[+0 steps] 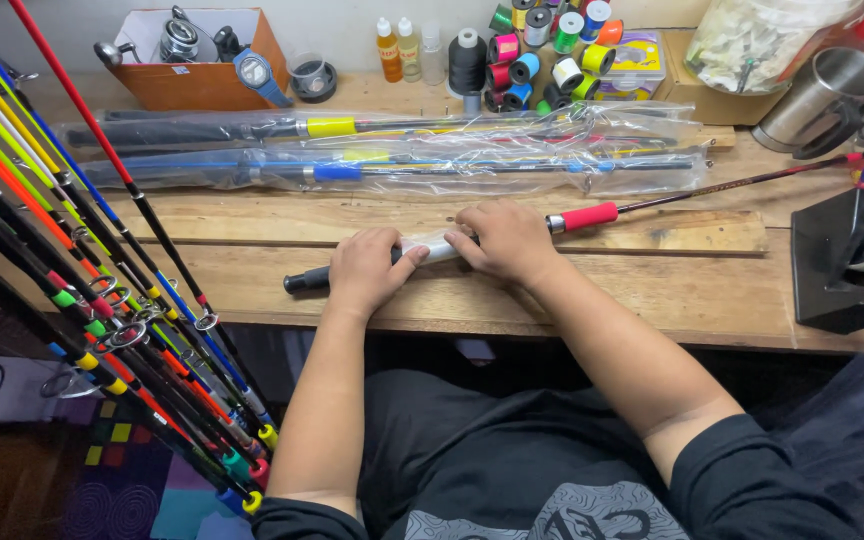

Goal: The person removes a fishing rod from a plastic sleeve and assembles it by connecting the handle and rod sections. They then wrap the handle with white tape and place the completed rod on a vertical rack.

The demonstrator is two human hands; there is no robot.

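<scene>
A fishing rod (712,190) lies across the wooden workbench (252,240), with a black butt end at the left, a pale section under my hands and a red grip to the right. My left hand (367,270) is closed around the handle near the black butt. My right hand (507,240) presses down on the pale section just left of the red grip (584,216). The thin dark blank runs off to the right edge.
Two plastic-wrapped rods (382,150) lie behind my hands. Many colourful rods (82,290) lean at the left. A cardboard box of reels (197,55), thread spools (542,50), small bottles (399,48), a steel mug (822,100) and a black machine (847,260) surround the bench.
</scene>
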